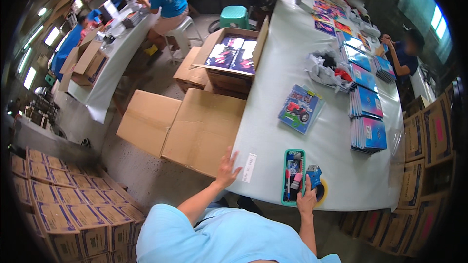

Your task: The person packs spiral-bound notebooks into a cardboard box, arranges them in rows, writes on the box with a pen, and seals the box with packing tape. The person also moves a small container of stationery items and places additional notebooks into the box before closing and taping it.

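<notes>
My left hand (226,169) rests at the table's near-left edge, open and fingers spread, holding nothing. Beside it lies a white paper strip (248,168) with writing. On the right, my right hand (307,201) is closed at a blue tape dispenser (314,174) with a yellow-rimmed tape roll (322,194). Its index finger points forward along the dispenser; the other fingers are partly hidden. Just left of that hand, a green plastic basket (284,178) holds markers and small items. Farther up the table lies a spiral notebook (298,109) with a red tractor on its cover.
Stacks of blue-pink notebooks (368,134) line the table's right side, near a crumpled plastic bag (324,70). An open carton (229,80) of packed books and a flapped carton (202,126) adjoin the left edge. Stacked boxes (80,204) stand left. Co-workers (168,2) sit at tables.
</notes>
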`<move>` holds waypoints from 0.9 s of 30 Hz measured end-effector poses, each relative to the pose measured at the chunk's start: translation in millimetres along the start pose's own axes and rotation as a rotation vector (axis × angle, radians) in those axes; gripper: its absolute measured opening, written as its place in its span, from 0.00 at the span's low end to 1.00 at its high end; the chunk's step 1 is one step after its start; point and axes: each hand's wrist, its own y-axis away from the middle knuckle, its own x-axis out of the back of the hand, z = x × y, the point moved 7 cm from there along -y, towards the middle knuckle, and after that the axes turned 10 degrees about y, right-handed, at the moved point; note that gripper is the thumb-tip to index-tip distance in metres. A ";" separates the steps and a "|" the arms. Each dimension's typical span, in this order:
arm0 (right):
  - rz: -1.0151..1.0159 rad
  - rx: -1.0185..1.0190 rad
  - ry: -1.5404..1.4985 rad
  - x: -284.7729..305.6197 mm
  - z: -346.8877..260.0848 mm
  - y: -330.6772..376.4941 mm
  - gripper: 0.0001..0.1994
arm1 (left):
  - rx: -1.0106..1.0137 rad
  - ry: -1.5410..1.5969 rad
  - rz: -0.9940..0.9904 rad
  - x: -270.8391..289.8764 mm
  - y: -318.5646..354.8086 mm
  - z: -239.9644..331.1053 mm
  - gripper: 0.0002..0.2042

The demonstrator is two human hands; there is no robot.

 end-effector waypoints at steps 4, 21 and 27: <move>0.038 0.093 -0.159 -7.0 -76.1 17.0 0.40 | 0.433 -0.194 0.376 98.8 97.2 -88.3 0.33; 0.299 -0.678 -0.228 -29.8 -85.2 244.4 0.35 | 0.769 0.172 -0.865 -83.4 146.6 -289.1 0.09; 0.555 -1.164 -0.148 -38.6 -71.5 440.3 0.34 | 0.325 0.111 -1.302 -231.4 174.1 -146.5 0.10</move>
